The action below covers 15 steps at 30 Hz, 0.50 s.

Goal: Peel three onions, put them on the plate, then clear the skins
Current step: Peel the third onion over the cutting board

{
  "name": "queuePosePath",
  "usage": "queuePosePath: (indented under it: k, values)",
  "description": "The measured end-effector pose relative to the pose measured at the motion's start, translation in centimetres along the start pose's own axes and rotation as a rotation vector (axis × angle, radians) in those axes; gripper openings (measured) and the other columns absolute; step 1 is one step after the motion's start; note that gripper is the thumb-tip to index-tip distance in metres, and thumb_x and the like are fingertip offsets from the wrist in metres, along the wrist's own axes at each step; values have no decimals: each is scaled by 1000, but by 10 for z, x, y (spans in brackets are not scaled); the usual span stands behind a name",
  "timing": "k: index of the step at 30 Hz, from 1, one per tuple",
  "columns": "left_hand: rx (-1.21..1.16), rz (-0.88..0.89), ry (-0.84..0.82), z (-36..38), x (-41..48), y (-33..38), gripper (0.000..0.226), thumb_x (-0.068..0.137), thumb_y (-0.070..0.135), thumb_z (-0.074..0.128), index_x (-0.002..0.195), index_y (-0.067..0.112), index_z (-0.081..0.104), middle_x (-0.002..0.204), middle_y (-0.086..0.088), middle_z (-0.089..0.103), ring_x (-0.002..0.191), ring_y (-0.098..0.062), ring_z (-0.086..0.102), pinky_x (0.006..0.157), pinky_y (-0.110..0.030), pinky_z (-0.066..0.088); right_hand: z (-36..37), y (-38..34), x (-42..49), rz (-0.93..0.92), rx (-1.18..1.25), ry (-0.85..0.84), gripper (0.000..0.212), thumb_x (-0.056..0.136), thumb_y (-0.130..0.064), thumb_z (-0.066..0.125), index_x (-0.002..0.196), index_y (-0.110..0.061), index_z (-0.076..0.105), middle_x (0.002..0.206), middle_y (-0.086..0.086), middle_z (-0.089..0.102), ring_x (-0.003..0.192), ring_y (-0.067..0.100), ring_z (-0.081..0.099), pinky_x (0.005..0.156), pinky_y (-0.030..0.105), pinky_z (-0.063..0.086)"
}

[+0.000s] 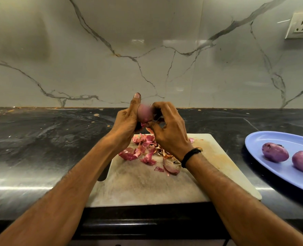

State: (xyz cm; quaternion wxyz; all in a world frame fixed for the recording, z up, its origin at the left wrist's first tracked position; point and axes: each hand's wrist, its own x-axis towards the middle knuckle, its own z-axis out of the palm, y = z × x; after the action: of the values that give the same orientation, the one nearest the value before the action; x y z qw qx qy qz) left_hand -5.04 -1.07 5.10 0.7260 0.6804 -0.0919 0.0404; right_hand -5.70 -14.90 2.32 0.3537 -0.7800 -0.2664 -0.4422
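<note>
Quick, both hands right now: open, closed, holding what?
Left hand: closed round the onion, thumb up.
Right hand: fingers curled, pinching at the same onion's lower end.

Two peeled onions (275, 152) lie on a blue plate (271, 139), third onion (144, 114) held above skins (143, 150).

A pale cutting board (147, 189) lies flat on a dark, shiny counter (40, 139). Its near edge is close to the counter's front edge, and it has brown and orange stains on it. Behind the counter stands a light stone wall (111, 59) with thin grey lines running across it like cracks, and high up on the right of that wall sits a white plug socket (300, 25).
</note>
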Motion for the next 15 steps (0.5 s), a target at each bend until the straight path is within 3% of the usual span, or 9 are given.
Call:
queuePosePath:
  k: [4, 8, 10, 15]
  values:
    - [-4, 4, -1, 1, -1, 0, 69, 98, 62, 40, 100, -1, 69, 89, -13, 72, 82, -17, 69, 79, -31, 53, 0, 0, 0, -10, -11, 8, 28, 80, 5, 69, 104, -4, 56, 102, 8, 56, 87, 7, 51, 80, 4, 42]
    - [-17, 23, 11, 1, -2, 1, 60, 99, 62, 39, 69, 18, 67, 62, 2, 65, 60, -7, 62, 66, -27, 52, 1, 1, -2, -10, -54, 32, 17, 83, 2, 69, 92, -3, 57, 96, 5, 53, 80, 5, 45, 71, 4, 41]
    - [-34, 29, 23, 1, -2, 1, 62, 99, 61, 41, 60, 19, 65, 64, 0, 65, 60, -7, 62, 65, -25, 52, 1, 1, -2, 3, -34, 36, 21, 81, 4, 69, 96, -4, 56, 97, 6, 54, 81, 4, 46, 73, 3, 41]
    - [-35, 25, 37, 0, 2, -1, 63, 98, 61, 43, 91, 2, 64, 86, -13, 68, 73, -12, 67, 72, -26, 53, 1, -2, -2, -5, -12, 12, 39, 81, 4, 68, 116, -8, 54, 108, 9, 55, 90, 7, 52, 82, 2, 42]
